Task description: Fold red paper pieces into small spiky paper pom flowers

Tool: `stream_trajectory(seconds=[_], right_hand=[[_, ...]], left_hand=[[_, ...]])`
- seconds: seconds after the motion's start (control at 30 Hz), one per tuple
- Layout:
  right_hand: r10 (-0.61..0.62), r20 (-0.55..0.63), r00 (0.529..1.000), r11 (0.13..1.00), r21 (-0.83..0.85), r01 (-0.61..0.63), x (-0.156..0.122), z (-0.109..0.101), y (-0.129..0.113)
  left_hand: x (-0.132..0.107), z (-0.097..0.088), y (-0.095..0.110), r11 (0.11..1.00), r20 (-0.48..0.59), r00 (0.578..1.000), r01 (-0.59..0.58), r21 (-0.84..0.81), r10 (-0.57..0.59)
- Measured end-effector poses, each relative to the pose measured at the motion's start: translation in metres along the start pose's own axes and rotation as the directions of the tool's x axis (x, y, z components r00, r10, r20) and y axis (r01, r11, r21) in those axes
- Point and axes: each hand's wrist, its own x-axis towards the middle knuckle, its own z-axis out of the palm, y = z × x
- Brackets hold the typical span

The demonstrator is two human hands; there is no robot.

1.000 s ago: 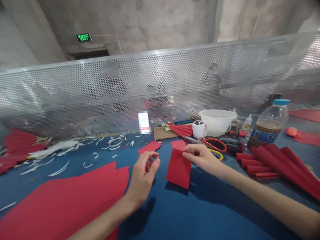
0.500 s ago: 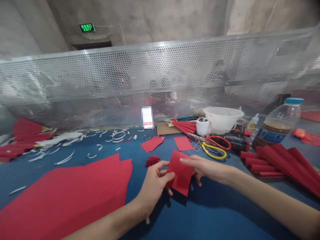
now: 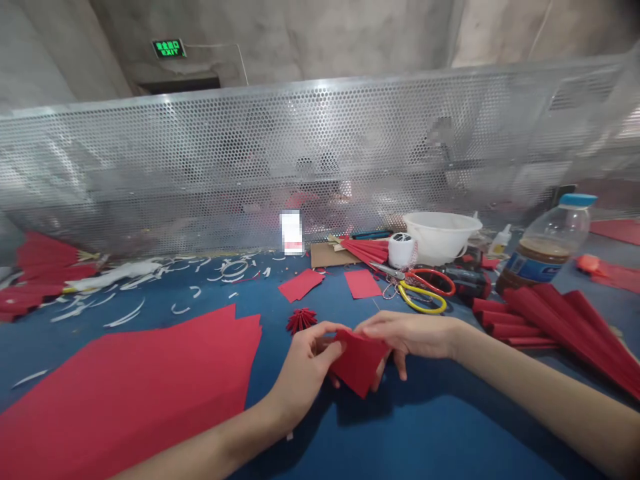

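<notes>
A small piece of red paper [image 3: 359, 363] is held up between both hands over the blue table. My left hand [image 3: 313, 363] pinches its left side, thumb in front and fingers behind. On the upper right edge, my right hand [image 3: 395, 333] is closed, its fingers bending the top of the sheet over. Just beyond my left hand sits a pleated red paper rosette [image 3: 301, 321]. Two more small red pieces, a left one [image 3: 301, 285] and a right one [image 3: 363, 284], lie farther back.
Large red sheets [image 3: 150, 373] cover the left of the table. Scissors [image 3: 423, 290], a thread spool [image 3: 401, 251], a white bowl [image 3: 440, 240] and a bottle [image 3: 545, 247] stand or lie right of centre. Folded red paper [image 3: 555, 327] lies far right. White paper strips [image 3: 127, 313] are scattered left, before a perforated metal screen [image 3: 200, 167].
The red paper was flat and upright between my hands; its top edge is now bent over. My right hand has turned, its fingers lying along that edge. The view has shifted slightly.
</notes>
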Motion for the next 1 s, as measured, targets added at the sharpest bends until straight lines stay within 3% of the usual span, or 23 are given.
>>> stream_trajectory(seconds=[0.2,0.33,0.47,0.57,0.7,0.83,1.0], right_hand=[[-0.081,-0.086,0.993,0.959,-0.277,0.054,0.002,0.010,0.000],[-0.066,-0.202,0.977,0.944,-0.330,-0.004,0.004,0.008,0.003],[-0.084,-0.140,0.987,0.940,-0.339,0.032,0.003,0.010,0.003],[-0.089,-0.070,0.994,0.930,-0.363,0.058,0.000,0.013,0.002],[-0.113,-0.161,0.980,0.941,-0.335,0.053,0.000,0.014,0.003],[-0.169,-0.114,0.979,0.939,-0.322,0.124,0.006,0.013,0.008],[-0.266,-0.263,0.927,0.945,-0.261,0.197,0.013,0.015,0.013]], left_hand=[[0.000,-0.002,0.001,0.998,-0.036,0.999,0.035,0.042,-0.033],[0.000,-0.001,0.002,0.999,-0.066,0.997,0.040,0.004,-0.039],[0.004,-0.002,-0.001,0.998,-0.096,0.995,0.030,0.056,-0.025],[0.003,-0.002,-0.001,0.996,-0.041,0.999,0.002,0.095,0.002],[-0.001,0.000,0.002,0.994,0.048,0.999,-0.002,0.114,-0.003],[0.002,-0.002,0.002,1.000,-0.046,0.999,0.024,0.013,-0.024],[0.009,-0.007,-0.001,0.991,-0.197,0.980,-0.008,-0.134,-0.019]])
